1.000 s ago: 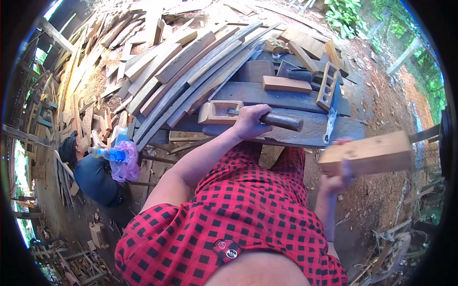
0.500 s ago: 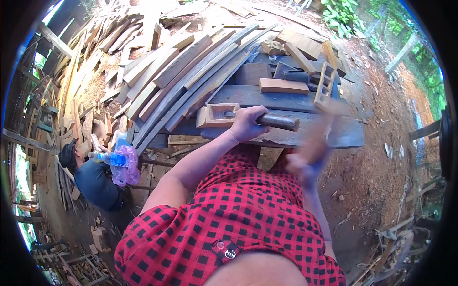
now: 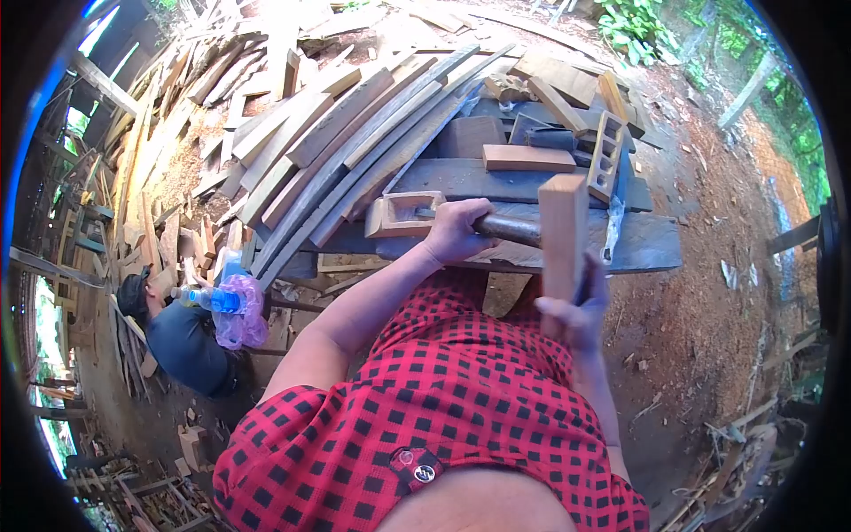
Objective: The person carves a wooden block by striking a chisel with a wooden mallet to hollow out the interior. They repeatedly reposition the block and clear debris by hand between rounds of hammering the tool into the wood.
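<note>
My left hand (image 3: pixel 455 234) is wrapped round a chisel (image 3: pixel 510 229), its dark handle sticking out to the right. The metal end reaches into the hollow of a light wooden block (image 3: pixel 386 222) lying on the workbench (image 3: pixel 643 241). In my right hand (image 3: pixel 578 312), fingers closed, is a squared wooden billet (image 3: pixel 562 232) held upright. That billet overlaps the butt of the chisel handle in this view.
Behind my hands a reddish wood block (image 3: pixel 529 159) and a wooden piece with several slots (image 3: pixel 606 156) lie on the bench. Long planks (image 3: pixel 355 151) are stacked to the left. A person (image 3: pixel 188 346) sits low at the left, near a pink plastic bag (image 3: pixel 241 315).
The billet in my right hand, blurred and tilted before, now stands upright and has shifted left over the chisel's end. My left hand and the hollowed block keep their place.
</note>
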`<state>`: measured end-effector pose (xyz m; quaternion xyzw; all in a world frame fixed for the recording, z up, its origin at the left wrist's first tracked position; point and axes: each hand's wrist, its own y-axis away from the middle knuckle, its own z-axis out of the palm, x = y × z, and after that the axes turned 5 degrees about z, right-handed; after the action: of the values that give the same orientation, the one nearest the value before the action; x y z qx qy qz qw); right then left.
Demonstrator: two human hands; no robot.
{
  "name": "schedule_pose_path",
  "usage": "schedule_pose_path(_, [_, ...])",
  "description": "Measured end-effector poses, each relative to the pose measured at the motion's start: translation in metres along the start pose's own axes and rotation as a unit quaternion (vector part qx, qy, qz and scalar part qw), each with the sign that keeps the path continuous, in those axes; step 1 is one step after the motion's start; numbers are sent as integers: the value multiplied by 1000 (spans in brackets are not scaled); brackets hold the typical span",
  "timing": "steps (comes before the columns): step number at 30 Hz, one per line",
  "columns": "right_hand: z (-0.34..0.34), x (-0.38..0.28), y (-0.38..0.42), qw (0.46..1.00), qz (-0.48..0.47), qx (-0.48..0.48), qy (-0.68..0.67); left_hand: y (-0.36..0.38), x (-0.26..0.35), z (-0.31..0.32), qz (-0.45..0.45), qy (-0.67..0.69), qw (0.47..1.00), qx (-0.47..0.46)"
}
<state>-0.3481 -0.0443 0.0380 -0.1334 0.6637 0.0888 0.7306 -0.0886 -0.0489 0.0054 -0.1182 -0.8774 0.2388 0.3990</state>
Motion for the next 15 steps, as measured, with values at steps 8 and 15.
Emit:
schedule_pose_path(8, [-18, -31, -12, 953, -168, 141, -208, 0, 6, 0, -6, 6, 1000, 9])
schedule_pose_path(15, [-30, -20, -2, 1000, -7, 21, -18, 5, 1, 1, 5, -17, 1000, -21])
